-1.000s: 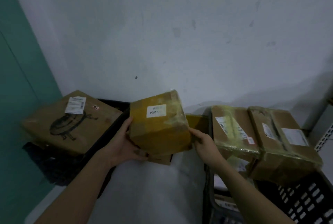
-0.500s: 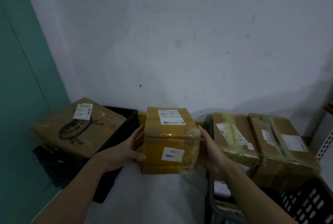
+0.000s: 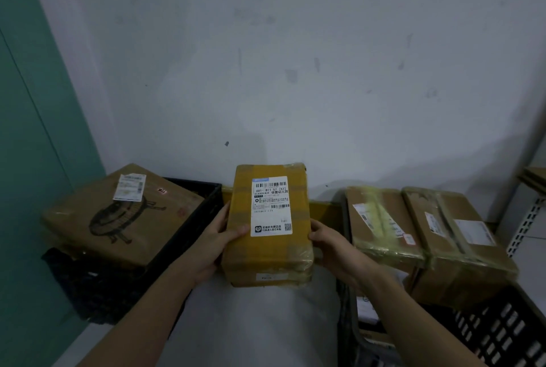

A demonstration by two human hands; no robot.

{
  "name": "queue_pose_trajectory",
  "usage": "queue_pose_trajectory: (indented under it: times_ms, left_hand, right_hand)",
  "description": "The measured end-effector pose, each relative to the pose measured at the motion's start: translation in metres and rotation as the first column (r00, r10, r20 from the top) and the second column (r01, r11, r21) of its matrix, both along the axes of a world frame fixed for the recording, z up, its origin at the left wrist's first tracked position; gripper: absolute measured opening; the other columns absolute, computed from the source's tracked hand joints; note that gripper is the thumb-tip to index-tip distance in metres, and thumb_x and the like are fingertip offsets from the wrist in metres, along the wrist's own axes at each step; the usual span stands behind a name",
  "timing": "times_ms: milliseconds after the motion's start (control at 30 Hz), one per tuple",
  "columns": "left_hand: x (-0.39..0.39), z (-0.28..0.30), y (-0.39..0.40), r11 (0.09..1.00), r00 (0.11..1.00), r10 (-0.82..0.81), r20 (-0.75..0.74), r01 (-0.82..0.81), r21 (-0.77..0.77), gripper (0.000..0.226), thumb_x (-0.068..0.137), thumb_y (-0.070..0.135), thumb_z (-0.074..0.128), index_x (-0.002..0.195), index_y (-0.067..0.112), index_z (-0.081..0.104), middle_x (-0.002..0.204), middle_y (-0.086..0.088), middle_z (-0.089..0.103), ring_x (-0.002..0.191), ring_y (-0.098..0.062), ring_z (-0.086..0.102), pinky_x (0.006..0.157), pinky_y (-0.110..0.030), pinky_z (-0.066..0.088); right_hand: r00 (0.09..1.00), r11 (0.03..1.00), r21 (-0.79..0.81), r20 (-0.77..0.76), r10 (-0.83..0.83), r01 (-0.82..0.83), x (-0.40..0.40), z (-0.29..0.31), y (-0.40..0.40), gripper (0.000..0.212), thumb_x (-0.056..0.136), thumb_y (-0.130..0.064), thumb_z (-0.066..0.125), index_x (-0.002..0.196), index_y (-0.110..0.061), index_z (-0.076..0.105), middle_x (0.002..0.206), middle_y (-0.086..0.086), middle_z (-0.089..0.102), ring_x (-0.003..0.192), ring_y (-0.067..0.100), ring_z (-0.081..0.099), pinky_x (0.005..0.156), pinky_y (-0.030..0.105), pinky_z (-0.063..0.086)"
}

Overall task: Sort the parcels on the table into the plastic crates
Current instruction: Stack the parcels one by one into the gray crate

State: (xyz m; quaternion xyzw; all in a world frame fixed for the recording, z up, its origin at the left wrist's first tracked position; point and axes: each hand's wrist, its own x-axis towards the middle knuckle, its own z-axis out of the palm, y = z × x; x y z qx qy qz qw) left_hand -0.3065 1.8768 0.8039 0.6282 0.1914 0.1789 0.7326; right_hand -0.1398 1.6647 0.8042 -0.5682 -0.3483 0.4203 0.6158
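parcel (image 3: 267, 225) between 2 crates (image 3: 189, 219)

Bare desk (image 3: 251, 322) strip runs between the two crates — open lane toward the wall. Yellow parcel (image 3: 267, 227), held by left hand (image 3: 211, 244) and right hand (image 3: 334, 248), fills the lane's far end. Left crate (image 3: 189, 225) is topped by a large tilted box (image 3: 124, 213); a gap shows along its right rim. Right crate (image 3: 502, 334) carries two boxes (image 3: 381, 225) across its far part — near corner open. Shelf upright (image 3: 529, 219) bounds the far right.
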Motion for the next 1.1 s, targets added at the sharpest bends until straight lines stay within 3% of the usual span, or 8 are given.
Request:
queue_pose_trajectory:
  times_ms: [200,433,533,667,767,833,967,1100]
  left_hand:
    - [0.0,-0.019,-0.012,0.976,0.965,0.215,0.148,-0.217,-0.001,0.076,0.066,0.038,0.084,0.125,0.064,0.044,0.131,0.015,0.058,0.117,-0.011,0.058,0.091,-0.042,0.055]
    - [-0.001,-0.009,-0.003,0.947,0.951,0.241,0.193,-0.274,0.169,0.107,0.065,0.048,0.085,0.146,0.056,0.015,0.141,0.023,0.038,0.122,-0.002,0.045,0.084,-0.028,0.047]
    - [-0.007,0.016,0.023,0.886,0.935,0.303,0.183,-0.347,0.307,0.106,0.063,0.05,0.084,0.147,0.053,0.018,0.157,0.009,0.022,0.138,-0.011,0.029,0.103,-0.039,0.038]
    - [-0.016,0.029,0.057,0.886,0.997,0.071,-0.033,-0.048,0.46,0.095,0.064,0.053,0.087,0.143,0.049,0.035,0.15,0.01,0.038,0.132,-0.011,0.043,0.106,-0.043,0.044]
    - [-0.019,0.018,0.059,0.876,0.993,-0.065,-0.102,0.106,0.471,0.081,0.069,0.036,0.087,0.137,0.047,0.044,0.122,0.029,0.057,0.113,0.005,0.057,0.086,-0.018,0.053]
    - [-0.016,0.008,0.056,0.886,1.0,-0.01,-0.026,0.021,0.463,0.069,0.076,0.024,0.084,0.128,0.048,0.047,0.11,0.036,0.056,0.101,0.018,0.056,0.072,-0.006,0.049]
    - [-0.003,0.0,0.045,0.921,0.991,0.102,0.083,-0.125,0.368,0.062,0.083,0.012,0.078,0.135,0.032,0.052,0.109,0.022,0.06,0.095,0.01,0.06,0.077,-0.016,0.049]
    - [0.009,0.002,0.031,0.932,0.975,0.149,0.163,-0.194,0.307,0.044,0.088,0.014,0.072,0.121,0.039,0.058,0.103,0.029,0.064,0.087,0.015,0.063,0.078,-0.02,0.052]
  right_hand:
    - [0.948,0.959,-0.071,0.187,-0.256,0.273,-0.025,0.011,0.027,0.029,0.103,-0.051,0.035,0.126,-0.043,0.052,0.119,-0.012,0.064,0.105,0.009,0.063,0.08,0.032,0.054]
    - [0.893,0.923,0.066,0.236,-0.383,0.379,-0.04,0.011,0.035,0.028,0.097,-0.045,0.055,0.121,-0.033,0.057,0.11,-0.009,0.072,0.096,0.01,0.072,0.067,0.024,0.058]
    - [0.892,0.938,0.013,0.306,-0.334,0.347,-0.031,0.018,0.026,0.025,0.098,-0.038,0.057,0.12,-0.029,0.062,0.104,-0.004,0.075,0.093,0.016,0.073,0.072,0.034,0.06]
    - [0.891,0.965,-0.077,0.407,-0.201,0.253,-0.021,0.026,0.013,0.024,0.096,-0.03,0.063,0.119,-0.025,0.066,0.102,0.002,0.076,0.095,0.021,0.073,0.082,0.034,0.059]
    - [0.848,0.958,-0.145,0.51,-0.143,0.248,-0.021,0.03,0.006,0.023,0.096,-0.034,0.062,0.118,-0.032,0.065,0.102,-0.007,0.076,0.094,0.012,0.073,0.08,0.027,0.056]
    - [0.791,0.938,-0.113,0.576,-0.207,0.328,-0.023,0.026,0.005,0.03,0.093,-0.039,0.065,0.122,-0.033,0.063,0.104,-0.009,0.075,0.096,0.008,0.071,0.085,0.032,0.056]
    - [0.568,0.751,0.16,0.559,-0.604,0.641,-0.033,0.016,0.008,0.062,0.085,-0.038,0.075,0.139,-0.028,0.046,0.136,-0.008,0.051,0.123,0.01,0.052,0.102,0.038,0.049]
    - [0.666,0.734,0.119,0.344,-0.662,0.668,-0.051,0.005,0.009,0.089,0.071,-0.052,0.083,0.137,-0.049,0.024,0.127,-0.032,0.044,0.114,-0.002,0.053,0.087,0.021,0.055]
